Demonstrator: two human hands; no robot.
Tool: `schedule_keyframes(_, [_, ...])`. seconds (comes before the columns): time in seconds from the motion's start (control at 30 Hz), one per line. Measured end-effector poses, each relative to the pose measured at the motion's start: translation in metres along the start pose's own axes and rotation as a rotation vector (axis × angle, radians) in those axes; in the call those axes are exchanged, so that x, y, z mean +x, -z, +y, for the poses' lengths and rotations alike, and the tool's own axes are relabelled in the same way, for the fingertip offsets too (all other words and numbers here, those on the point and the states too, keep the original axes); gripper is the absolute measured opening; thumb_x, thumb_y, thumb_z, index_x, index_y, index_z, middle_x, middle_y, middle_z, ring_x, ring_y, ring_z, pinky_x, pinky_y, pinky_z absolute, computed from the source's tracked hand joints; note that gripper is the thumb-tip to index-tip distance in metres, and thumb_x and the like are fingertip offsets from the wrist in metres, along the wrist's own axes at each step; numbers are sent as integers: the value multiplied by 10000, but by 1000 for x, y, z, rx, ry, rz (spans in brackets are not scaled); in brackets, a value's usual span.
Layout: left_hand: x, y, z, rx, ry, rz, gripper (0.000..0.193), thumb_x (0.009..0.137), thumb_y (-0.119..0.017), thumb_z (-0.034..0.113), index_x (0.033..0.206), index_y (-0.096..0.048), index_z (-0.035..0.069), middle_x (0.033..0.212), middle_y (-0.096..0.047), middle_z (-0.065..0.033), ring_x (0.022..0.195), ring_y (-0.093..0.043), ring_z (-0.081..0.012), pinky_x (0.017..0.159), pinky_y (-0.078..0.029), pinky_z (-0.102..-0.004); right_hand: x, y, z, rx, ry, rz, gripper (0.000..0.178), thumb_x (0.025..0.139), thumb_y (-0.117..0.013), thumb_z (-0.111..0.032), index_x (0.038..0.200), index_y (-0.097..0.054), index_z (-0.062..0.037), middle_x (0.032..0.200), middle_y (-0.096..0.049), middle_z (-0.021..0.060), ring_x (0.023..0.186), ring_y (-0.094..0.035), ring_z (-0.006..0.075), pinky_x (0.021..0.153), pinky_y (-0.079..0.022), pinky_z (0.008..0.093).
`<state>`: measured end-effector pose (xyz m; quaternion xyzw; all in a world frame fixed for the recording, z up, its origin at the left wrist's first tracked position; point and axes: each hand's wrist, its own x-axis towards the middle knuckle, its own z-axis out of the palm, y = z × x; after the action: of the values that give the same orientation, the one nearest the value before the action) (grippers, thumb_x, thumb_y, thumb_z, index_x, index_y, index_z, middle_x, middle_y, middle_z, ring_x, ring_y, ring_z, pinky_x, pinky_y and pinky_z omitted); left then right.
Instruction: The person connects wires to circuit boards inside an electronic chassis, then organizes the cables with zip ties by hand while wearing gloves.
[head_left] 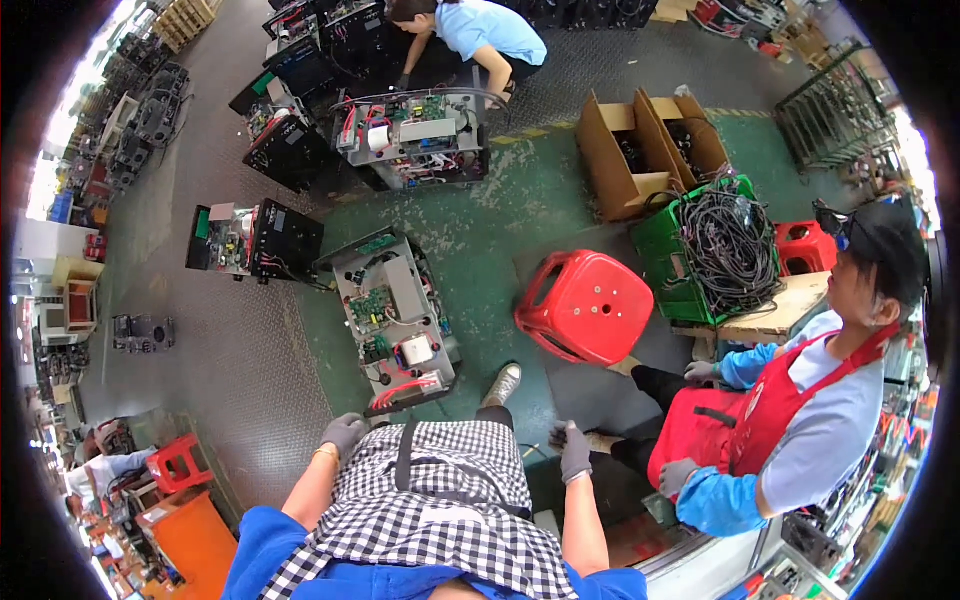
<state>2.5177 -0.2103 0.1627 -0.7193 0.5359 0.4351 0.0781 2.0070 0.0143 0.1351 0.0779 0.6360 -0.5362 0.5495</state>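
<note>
The gloved left hand (345, 432) hangs near the open electronics chassis (405, 290), which lies on the green floor (490, 240) ahead; the right hand (574, 452), well apart, hangs nearer the red stool (600, 305). Neither visibly holds anything; how far the fingers curl I cannot tell. This looks like a pause between handlings; lifting the chassis would call for bending and a two-handed grip
</note>
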Motion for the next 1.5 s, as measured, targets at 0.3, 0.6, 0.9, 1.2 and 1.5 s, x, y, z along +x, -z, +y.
schedule_keyframes(0.3, [-30, -33, 67, -192, -11, -132, 333, 967, -560, 240, 1254, -608, 77, 951, -669, -49, 689, -620, -145, 627, -533, -315, -1, 58, -1, -41, -269, 48, 454, 983, -478, -430, 1103, -635, -20, 919, -641, 55, 779, -618, 183, 789, -532, 374])
schedule_keyframes(0.6, [-48, -60, 77, -167, 43, -135, 388, 912, -588, 300, 1213, -651, 62, 1055, -702, -109, 887, -681, -201, 782, -528, -320, 14, 74, -11, -171, -264, 57, 456, 994, -446, -410, 1105, -642, -13, 905, -646, 38, 764, -607, 143, 706, -502, 311])
schedule_keyframes(0.9, [34, -23, 166, 113, -57, -208, 394, 937, -534, 289, 1214, -631, 26, 1190, -673, -140, 1079, -631, -232, 923, -476, -344, 27, 33, -72, -123, -237, 147, 452, 1001, -437, -360, 1105, -629, 35, 956, -672, 124, 823, -635, 203, 743, -503, 338])
schedule_keyframes(1.2, [169, 74, 300, 175, -177, -316, 416, 960, -469, 302, 1238, -612, 28, 1249, -642, -181, 1101, -609, -240, 926, -463, -353, 88, -66, -187, -233, -387, 109, 424, 966, -487, -361, 1094, -659, 4, 932, -688, 85, 783, -629, 166, 748, -489, 320])
schedule_keyframes(1.5, [281, 109, 473, -293, -126, -372, 378, 895, -648, 214, 1225, -639, 28, 1156, -699, -85, 1055, -621, -171, 898, -474, -311, 135, -132, -328, -587, 197, 144, 471, 973, -500, -372, 1018, -668, 66, 859, -694, 110, 786, -581, 161, 735, -458, 345])
